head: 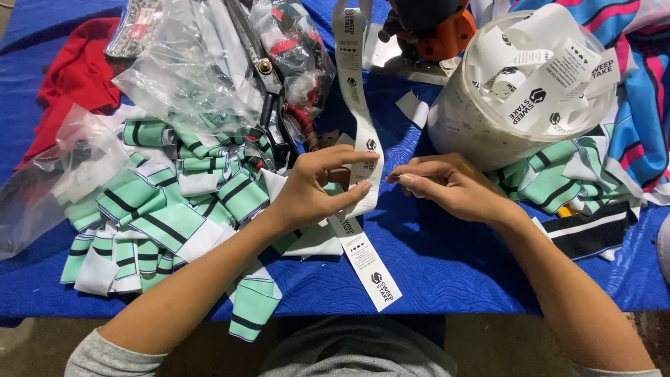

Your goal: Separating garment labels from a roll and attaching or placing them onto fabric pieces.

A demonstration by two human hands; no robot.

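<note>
White label tape [357, 105] runs through your left hand [317, 188], pinched between thumb and fingers to keep it taut. Your right hand [447, 185] pinches shut beside it; whether it holds anything, you can't tell.

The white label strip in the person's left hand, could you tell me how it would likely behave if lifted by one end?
The label strip would probably flop: it already bends over the left hand and trails onto the blue cloth. It looks thin and light, so it may slide or flutter easily. It seems unlikely to break, though it could crease.
</note>
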